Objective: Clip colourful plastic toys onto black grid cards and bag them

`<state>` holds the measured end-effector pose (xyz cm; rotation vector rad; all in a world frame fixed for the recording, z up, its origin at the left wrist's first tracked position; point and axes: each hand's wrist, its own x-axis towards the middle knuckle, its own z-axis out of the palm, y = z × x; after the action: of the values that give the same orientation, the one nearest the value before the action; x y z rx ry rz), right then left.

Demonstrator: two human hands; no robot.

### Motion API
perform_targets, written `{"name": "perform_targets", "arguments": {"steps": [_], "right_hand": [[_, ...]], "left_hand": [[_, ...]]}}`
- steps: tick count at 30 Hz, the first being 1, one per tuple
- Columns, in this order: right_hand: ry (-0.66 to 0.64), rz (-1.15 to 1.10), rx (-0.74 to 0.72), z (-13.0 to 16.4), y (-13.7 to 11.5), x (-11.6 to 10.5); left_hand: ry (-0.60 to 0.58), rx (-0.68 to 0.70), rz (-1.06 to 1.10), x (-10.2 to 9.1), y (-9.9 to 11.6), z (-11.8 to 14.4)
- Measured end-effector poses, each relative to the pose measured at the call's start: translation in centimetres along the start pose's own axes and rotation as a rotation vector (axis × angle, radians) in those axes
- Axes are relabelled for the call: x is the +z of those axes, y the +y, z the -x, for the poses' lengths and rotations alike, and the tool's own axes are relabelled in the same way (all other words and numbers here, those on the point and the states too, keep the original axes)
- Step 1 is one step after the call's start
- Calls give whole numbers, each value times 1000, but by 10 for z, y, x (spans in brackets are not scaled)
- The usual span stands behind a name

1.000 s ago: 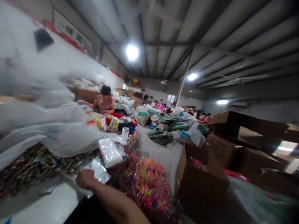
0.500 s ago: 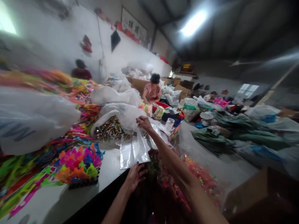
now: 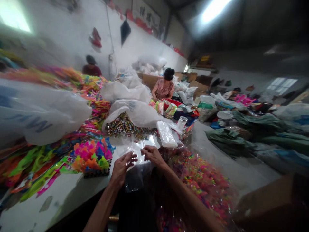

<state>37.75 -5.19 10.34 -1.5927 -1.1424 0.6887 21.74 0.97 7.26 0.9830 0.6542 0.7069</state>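
Observation:
A clear plastic bag (image 3: 134, 183) hangs between my hands at the table's front edge, its lower part over the dark area near my lap. My right hand (image 3: 152, 155) has its thumb and fingers pinched on the bag's right side. At the left side of the bag is my left hand (image 3: 123, 165), its fingers bent and apart near the plastic; firm contact is hard to see. Left of it stands a black checkered basket (image 3: 98, 174) heaped with bright pink, orange, blue and green plastic toys (image 3: 90, 154). A stack of clear bags (image 3: 167, 134) lies beyond my right hand.
A white sack (image 3: 131, 111) partly covers many small striped pieces (image 3: 126, 126). Bright plastic strips (image 3: 48, 164) pile up on the left under another sack (image 3: 43, 111). A can (image 3: 182, 122) stands farther back. Wrapped colourful pieces (image 3: 205, 180) fill the right. A co-worker (image 3: 164, 87) sits beyond.
My right hand has come back toward me from the bag stack, drawing a clear bag down. My left hand has moved up and left beside it. The view has shifted slightly.

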Motion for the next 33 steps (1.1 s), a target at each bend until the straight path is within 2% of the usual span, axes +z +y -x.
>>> {"name": "perform_targets", "arguments": {"steps": [4, 6, 8, 10, 12, 15, 17, 19, 23, 26, 28, 30, 33], "right_hand": [[179, 176, 44, 17, 15, 8], [191, 317, 65, 23, 17, 5], [265, 488, 29, 33, 13, 5], [331, 564, 3, 46, 6, 10], [277, 464, 38, 59, 0, 19], [71, 109, 139, 69, -3, 28], [-12, -114, 157, 70, -2, 28], [-47, -247, 147, 70, -3, 25], [-48, -204, 127, 74, -7, 17], [-85, -78, 11, 78, -13, 16], [-54, 16, -43, 77, -20, 12], [18, 70, -43, 71, -33, -1], [131, 1, -60, 61, -61, -39]], "left_hand": [[41, -35, -172, -6, 3, 14], [58, -33, -224, -8, -2, 13], [83, -1, -277, -5, -7, 11], [109, 47, -309, 4, -10, 11], [111, 83, -319, 15, -9, 14], [40, 77, -297, 27, -9, 16], [-5, 71, -282, 28, -9, 17], [-32, 86, -277, 24, -9, 20], [-45, 155, -290, 21, 0, 31], [-59, 182, -286, 29, 11, 37], [-49, 200, -266, 32, 14, 40], [3, 215, -240, 28, 10, 42], [173, 195, -210, 7, -14, 47]]}}
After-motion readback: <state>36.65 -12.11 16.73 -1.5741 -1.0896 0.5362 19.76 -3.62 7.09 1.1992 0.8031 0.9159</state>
